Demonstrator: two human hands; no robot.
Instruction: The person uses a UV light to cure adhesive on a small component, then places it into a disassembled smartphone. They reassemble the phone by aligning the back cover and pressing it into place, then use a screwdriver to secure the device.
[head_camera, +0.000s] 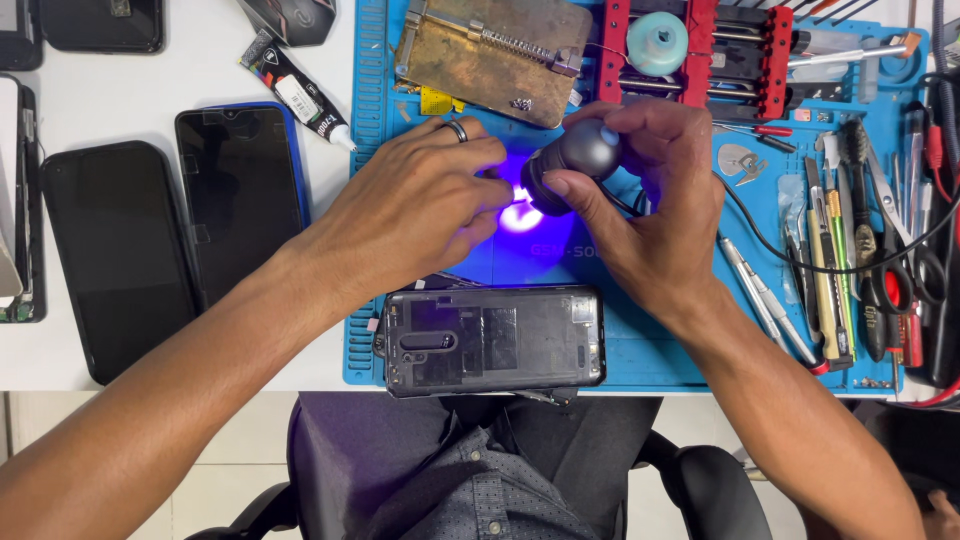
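White counter (130, 90) and a blue work mat (640, 345) fill the view, with dark phones (115, 255) lying at the left and many small tools (850, 260) at the right. Right hand (655, 195) is closed around a small grey lamp (575, 160) that shines purple light down on the mat, while the left hand (420, 205) has its fingers bent at the bright spot, pinching something too small to see. An open phone back (495, 340) lies near the front edge, untouched, so the work on it looks unfinished.
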